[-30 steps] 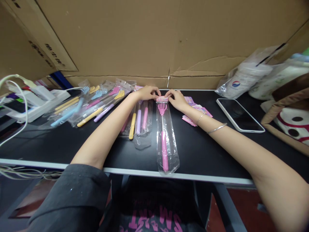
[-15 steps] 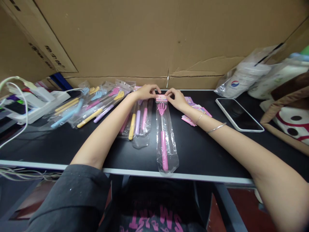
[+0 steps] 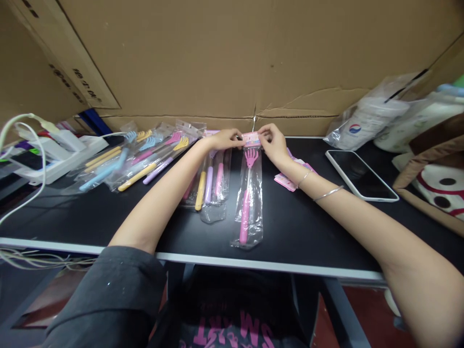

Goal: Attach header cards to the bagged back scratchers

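A pink back scratcher (image 3: pixel 245 212) lies in a clear plastic bag (image 3: pixel 256 212) on the black table, its claw end away from me. Across the top of the bag sits a small pink printed card (image 3: pixel 251 139). My left hand (image 3: pixel 225 139) pinches the card's left edge between thumb and fingers. At the card's right edge, my right hand (image 3: pixel 274 144) closes thumb and fingers on it. More pink cards (image 3: pixel 286 181) lie partly hidden beneath my right wrist. Left of the bag, bagged back scratchers (image 3: pixel 209 184) lie partly under my left hand and forearm.
Farther left lies a pile of bagged back scratchers (image 3: pixel 136 159) beside a white power strip (image 3: pixel 68 154) with cables. On the right are a phone (image 3: pixel 362 175), a bagged cup (image 3: pixel 366 121) and a brown-handled bag (image 3: pixel 442 179). Cardboard (image 3: pixel 203 63) stands behind the table.
Both hands and the card have shifted slightly right. The bagged pink back scratcher has moved away from the table's front edge, and its lower end has swung left. More of the card's face shows.
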Demonstrator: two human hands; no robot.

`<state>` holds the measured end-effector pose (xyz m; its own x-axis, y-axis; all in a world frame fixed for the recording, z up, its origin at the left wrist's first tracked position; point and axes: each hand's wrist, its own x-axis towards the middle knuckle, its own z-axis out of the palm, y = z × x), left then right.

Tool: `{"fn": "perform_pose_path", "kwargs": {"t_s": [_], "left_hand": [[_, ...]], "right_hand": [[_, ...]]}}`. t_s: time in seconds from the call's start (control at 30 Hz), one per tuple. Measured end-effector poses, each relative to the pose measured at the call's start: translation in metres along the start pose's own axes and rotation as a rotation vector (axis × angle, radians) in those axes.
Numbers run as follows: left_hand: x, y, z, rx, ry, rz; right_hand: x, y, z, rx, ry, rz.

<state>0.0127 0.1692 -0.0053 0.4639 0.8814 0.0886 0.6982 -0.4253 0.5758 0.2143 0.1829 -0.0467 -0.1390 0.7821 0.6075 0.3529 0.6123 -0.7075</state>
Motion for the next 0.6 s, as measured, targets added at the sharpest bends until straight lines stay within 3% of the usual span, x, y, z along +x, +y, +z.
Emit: {"fn": "perform_pose_path", "kwargs": {"t_s": [0.17,0.43,0.6], "left_hand": [[-0.001,0.023,0.001,0.109,-0.164,-0.011],[-0.003,0.05,0.013,-0.08,-0.404,0.138],[0.001,0.055,0.026,-0.229,-0.4,0.07]], "right_hand": [[0.004,0.001,-0.005,0.036,0.102,-0.006],[0.01,0.01,-0.012,0.06,0.282,0.104],[0.011,0.008,-0.017,0.019,0.365,0.089]]}}
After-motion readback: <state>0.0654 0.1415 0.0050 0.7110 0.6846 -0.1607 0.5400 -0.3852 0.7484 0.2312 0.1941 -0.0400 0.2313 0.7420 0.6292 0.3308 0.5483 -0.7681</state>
